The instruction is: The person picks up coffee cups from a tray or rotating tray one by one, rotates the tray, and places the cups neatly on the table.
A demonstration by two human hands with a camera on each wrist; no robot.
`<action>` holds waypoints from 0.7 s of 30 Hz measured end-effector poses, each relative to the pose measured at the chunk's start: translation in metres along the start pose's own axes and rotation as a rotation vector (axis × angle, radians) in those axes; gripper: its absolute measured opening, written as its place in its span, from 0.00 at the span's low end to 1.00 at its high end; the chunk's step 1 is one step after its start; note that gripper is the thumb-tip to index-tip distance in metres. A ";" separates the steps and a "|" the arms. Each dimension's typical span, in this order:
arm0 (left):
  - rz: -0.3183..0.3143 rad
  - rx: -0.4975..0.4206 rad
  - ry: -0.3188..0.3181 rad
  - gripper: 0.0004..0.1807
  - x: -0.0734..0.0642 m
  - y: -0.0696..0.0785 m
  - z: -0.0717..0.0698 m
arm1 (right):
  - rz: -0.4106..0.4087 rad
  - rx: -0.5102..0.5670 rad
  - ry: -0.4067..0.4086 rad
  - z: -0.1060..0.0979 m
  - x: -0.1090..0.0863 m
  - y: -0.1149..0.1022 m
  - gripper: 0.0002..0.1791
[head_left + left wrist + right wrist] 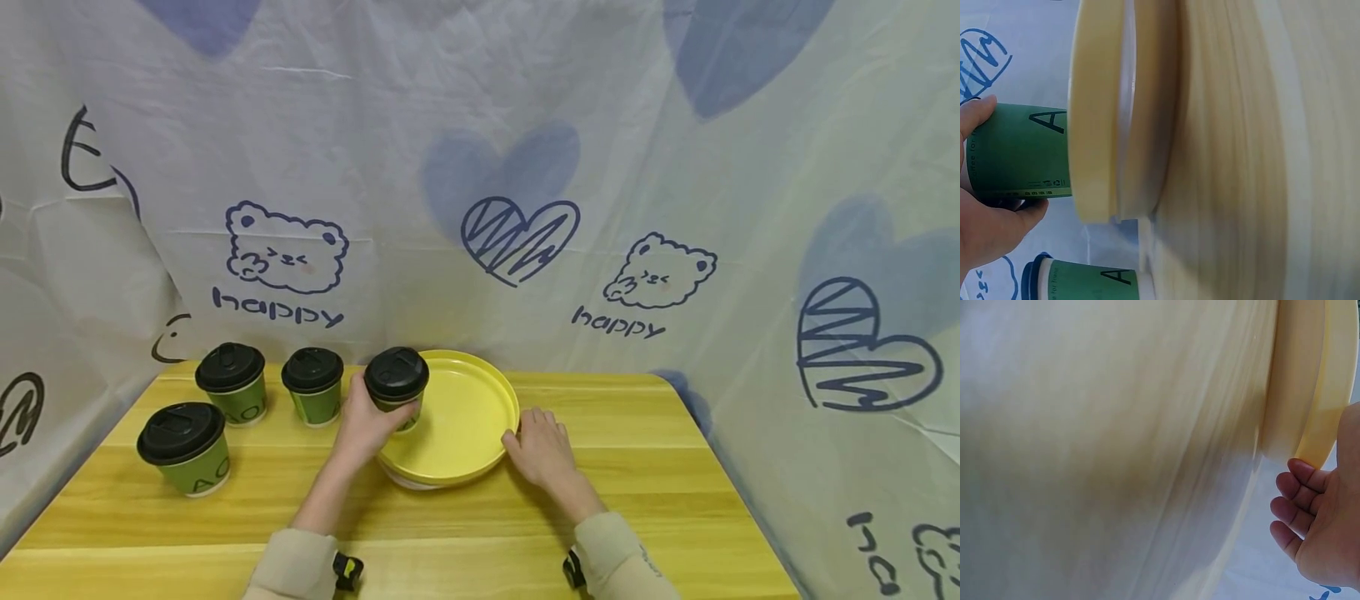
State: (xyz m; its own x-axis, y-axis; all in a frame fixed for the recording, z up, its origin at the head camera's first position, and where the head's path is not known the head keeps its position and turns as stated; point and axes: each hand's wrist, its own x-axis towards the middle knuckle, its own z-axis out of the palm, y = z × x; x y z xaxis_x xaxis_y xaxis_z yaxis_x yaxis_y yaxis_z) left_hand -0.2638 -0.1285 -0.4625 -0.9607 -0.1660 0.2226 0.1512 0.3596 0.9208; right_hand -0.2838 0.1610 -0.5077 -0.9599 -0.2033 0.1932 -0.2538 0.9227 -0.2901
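My left hand [369, 423] grips a green paper cup [1022, 150] with a black lid [397, 372], thumb on the near side. The cup is upright over the left part of a round yellow tray [465, 417]. Its bottom is hidden behind the tray's rim in the left wrist view. Beneath the tray shows a pale round base [1144, 125]. At the tray's right edge, my right hand [542, 446] holds the rim, thumb at the top and index fingertip at the side [1300, 467]; its other fingers are loosely bent.
Left of the tray stand three more lidded green cups: one nearest the tray [315, 387], one farther left [232, 383], and one closer to the front [186, 450]. All are on a wooden table [465, 542]. A printed white cloth [397, 167] hangs behind it.
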 end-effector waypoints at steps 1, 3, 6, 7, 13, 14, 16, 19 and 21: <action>0.002 -0.004 0.004 0.52 0.000 0.001 -0.001 | 0.001 0.002 -0.003 -0.001 0.000 -0.001 0.19; 0.007 -0.005 0.013 0.52 -0.001 0.002 -0.003 | 0.009 0.003 -0.011 -0.002 0.000 -0.001 0.19; 0.015 -0.008 0.022 0.52 -0.003 0.006 -0.006 | 0.014 -0.005 -0.019 -0.002 0.000 -0.001 0.19; 0.017 -0.006 0.026 0.51 -0.004 0.007 -0.007 | 0.014 -0.004 -0.016 -0.002 0.000 -0.001 0.19; 0.012 -0.022 0.032 0.52 -0.008 0.017 -0.016 | 0.002 -0.004 0.000 0.000 0.002 -0.001 0.20; 0.009 -0.025 0.031 0.52 -0.010 0.018 -0.018 | 0.000 -0.004 -0.003 0.000 0.002 -0.001 0.20; -0.001 -0.031 0.029 0.53 -0.012 0.021 -0.022 | -0.004 0.003 -0.009 0.000 0.001 -0.002 0.20; 0.000 -0.030 0.028 0.53 -0.015 0.025 -0.026 | 0.002 0.015 -0.022 -0.001 0.000 -0.002 0.21; 0.006 -0.030 0.029 0.54 -0.016 0.027 -0.029 | 0.005 0.022 -0.017 -0.003 -0.001 -0.002 0.22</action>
State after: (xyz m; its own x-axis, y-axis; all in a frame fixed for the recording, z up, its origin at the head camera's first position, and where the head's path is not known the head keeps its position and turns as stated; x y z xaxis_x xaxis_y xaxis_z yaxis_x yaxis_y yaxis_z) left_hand -0.2374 -0.1426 -0.4321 -0.9527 -0.1902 0.2372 0.1647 0.3330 0.9285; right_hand -0.2824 0.1601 -0.5047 -0.9630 -0.2040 0.1759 -0.2511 0.9164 -0.3117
